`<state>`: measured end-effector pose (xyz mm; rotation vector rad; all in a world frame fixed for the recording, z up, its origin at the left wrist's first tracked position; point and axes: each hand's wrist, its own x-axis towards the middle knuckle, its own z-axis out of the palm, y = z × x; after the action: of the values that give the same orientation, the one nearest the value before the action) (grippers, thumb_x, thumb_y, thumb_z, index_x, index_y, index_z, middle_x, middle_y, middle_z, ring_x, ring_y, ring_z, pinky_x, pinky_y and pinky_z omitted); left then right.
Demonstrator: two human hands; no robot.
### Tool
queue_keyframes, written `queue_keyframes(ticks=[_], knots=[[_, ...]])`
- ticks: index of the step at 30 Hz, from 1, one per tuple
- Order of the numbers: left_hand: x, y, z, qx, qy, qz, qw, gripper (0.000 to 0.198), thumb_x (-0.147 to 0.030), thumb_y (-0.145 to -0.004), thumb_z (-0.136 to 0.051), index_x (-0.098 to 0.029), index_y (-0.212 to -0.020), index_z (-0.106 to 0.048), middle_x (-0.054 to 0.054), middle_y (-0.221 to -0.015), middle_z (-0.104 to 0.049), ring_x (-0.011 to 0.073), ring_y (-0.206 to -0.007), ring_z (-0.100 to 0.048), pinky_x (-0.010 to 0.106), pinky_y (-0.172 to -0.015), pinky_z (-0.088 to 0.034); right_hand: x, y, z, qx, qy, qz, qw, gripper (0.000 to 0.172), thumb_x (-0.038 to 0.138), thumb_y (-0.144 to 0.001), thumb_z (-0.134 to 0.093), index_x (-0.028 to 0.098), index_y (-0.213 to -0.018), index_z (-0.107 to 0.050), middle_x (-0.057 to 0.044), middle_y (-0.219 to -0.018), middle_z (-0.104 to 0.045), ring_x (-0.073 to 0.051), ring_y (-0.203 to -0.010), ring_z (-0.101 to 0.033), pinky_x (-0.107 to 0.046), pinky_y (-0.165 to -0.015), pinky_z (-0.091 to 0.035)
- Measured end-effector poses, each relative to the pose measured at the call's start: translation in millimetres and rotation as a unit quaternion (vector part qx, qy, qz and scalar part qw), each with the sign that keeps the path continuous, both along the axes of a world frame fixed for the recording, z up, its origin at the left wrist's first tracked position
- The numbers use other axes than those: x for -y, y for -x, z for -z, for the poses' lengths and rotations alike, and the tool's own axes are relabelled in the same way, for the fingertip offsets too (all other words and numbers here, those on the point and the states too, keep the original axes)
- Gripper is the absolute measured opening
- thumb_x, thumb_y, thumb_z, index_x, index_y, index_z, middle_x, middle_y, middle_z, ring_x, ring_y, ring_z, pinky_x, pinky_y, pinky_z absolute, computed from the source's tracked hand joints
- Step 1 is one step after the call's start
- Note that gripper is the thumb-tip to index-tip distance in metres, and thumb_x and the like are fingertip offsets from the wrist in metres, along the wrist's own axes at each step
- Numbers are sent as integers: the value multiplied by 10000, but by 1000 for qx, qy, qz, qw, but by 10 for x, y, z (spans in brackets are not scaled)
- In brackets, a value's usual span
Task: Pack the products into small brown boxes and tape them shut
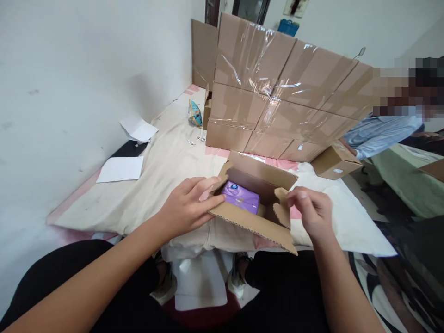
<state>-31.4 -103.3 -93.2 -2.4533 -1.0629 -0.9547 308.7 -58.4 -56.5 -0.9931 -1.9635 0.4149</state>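
An open cardboard box sits at the near edge of the cloth-covered table, its flaps spread. Inside, toward the left end, lies a purple plastic-wrapped pack with a small blue logo; the box's right part shows bare cardboard. My left hand grips the left end of the box, its fingers over the side flap and rim. At the opposite end my right hand is closed, thumb and fingers pinching the small right flap. Neither hand touches the purple pack.
Stacked, taped cardboard boxes form a wall behind. A closed box stands at the right, by a co-worker's blue sleeve. White papers and a teal packet lie left. A white wall borders the table's left side.
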Motion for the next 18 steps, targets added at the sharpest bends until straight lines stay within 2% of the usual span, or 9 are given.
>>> queue_keyframes(ticks=[2,5,6,8,10,12,14,16,18], knots=[[-66,23,30,36,71,28,996,521,-333,-943,-615,-265,-1444,-485,167,-1494,-511,294,-1276,-581,445,-1002,-511,4,-55,82,47,44,-20,998,403,399,-1027,-511,197,-728,-690,-17,-662,-653,-163,-616,-609,-292,-597,-444],[-170,53,59,109,183,75,974,671,-479,-996,-514,-259,-1571,-248,119,-1311,-672,249,-1188,-656,395,-968,-528,24,-103,192,3,50,-34,998,379,411,-1043,-465,208,-842,-714,-36,-755,-679,-185,-721,-638,-311,-671,-487],[-203,57,65,143,201,77,966,653,-480,-1013,-476,-255,-1574,-226,79,-1175,-730,224,-1105,-693,363,-931,-538,28,-114,226,-20,44,-33,998,394,426,-1052,-431,215,-889,-721,-50,-817,-688,-198,-781,-647,-324,-704,-500],[-261,44,71,195,215,51,956,573,-440,-1026,-462,-260,-1540,-283,0,-935,-745,169,-899,-724,294,-828,-545,20,-129,299,-42,36,7,998,427,471,-1059,-374,234,-1009,-725,-83,-1037,-685,-228,-961,-645,-359,-790,-516],[-314,-1,69,206,214,13,955,490,-415,-1009,-506,-268,-1464,-395,-40,-842,-704,128,-741,-685,252,-737,-534,-2,-133,377,-45,44,73,995,439,519,-1055,-347,272,-1213,-674,-100,-1309,-600,-257,-1163,-587,-404,-892,-512],[-361,-66,58,201,208,-16,957,464,-395,-988,-536,-255,-1421,-443,-5,-970,-704,126,-762,-666,254,-714,-541,-23,-126,449,-60,69,96,991,479,552,-1050,-328,323,-1421,-525,-93,-1487,-490,-272,-1298,-520,-448,-971,-498],[-395,-121,34,188,186,-35,964,514,-355,-975,-536,-205,-1451,-410,97,-1239,-647,182,-986,-668,302,-789,-569,-30,-118,495,-89,74,73,991,506,552,-1048,-324,336,-1493,-432,-91,-1538,-457,-278,-1356,-489,-481,-1021,-482],[-405,-146,-4,141,138,-44,979,560,-290,-964,-522,-145,-1483,-368,181,-1423,-527,263,-1231,-579,396,-947,-557,-24,-125,505,-117,33,57,991,438,500,-1044,-384,312,-1423,-499,-99,-1461,-527,-278,-1314,-527,-482,-1019,-485],[-389,-142,-43,76,93,-35,992,527,-210,-960,-489,-130,-1471,-391,194,-1469,-491,299,-1332,-506,469,-1068,-495,-15,-152,493,-115,-37,59,991,279,410,-1019,-488,277,-1237,-601,-90,-1244,-631,-267,-1181,-592,-466,-980,-494]])
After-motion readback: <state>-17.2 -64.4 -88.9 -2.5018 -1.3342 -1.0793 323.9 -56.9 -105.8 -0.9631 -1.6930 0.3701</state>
